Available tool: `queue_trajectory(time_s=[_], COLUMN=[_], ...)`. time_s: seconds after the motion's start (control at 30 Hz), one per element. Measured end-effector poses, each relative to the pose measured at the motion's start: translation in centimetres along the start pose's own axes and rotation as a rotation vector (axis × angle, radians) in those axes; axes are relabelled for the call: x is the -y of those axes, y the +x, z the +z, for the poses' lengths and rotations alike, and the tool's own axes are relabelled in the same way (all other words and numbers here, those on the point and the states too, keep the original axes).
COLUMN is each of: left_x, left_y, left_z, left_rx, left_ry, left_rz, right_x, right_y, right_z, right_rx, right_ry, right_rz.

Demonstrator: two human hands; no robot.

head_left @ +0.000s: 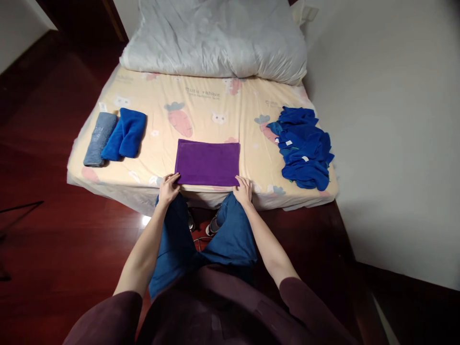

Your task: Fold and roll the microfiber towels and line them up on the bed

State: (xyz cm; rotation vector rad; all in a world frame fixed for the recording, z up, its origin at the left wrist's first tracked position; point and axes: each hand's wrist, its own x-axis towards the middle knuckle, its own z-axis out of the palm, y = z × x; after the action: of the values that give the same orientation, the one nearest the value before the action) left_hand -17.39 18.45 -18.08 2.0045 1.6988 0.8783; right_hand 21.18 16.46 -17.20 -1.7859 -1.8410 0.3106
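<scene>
One purple towel (207,162) lies flat, a neat rectangle at the near edge of the cartoon-print mattress (201,108), right in front of the person. Two hands are on it and set well apart: the left hand (168,188) at the near left corner, the right hand (243,190) at the near right corner. The fingers touch the cloth, but whether they pinch it I cannot tell. Off to the left sit two folded pieces side by side and touching, one grey towel (99,139) and one blue towel (126,134). Far right lies one loose heap of blue towels (304,147), with two white tags showing. One pale duvet (215,38) is bunched at the head.
</scene>
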Motion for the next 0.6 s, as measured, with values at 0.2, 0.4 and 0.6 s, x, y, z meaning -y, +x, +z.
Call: queue_trajectory(time_s=[0.2,0.4,0.6], left_x=[-0.1,-0.6,-1.2], left_y=[0.4,0.3,-0.2], left_z=[0.5,0.5,0.2], left_rx=[-0.031,-0.047,-0.056], left_ry=[0.015,0.087,0.176], left_rz=[-0.038,-0.068,-0.029], right_x=[-0.4,-0.2,-0.3], right_y=[0.4,0.3,0.0], right_z=[0.3,0.2,0.0], right_rx=[-0.014,-0.032,-0.018], right_ry=[-0.016,-0.062,-0.071], right_rz=[0.064,0.046,0.024])
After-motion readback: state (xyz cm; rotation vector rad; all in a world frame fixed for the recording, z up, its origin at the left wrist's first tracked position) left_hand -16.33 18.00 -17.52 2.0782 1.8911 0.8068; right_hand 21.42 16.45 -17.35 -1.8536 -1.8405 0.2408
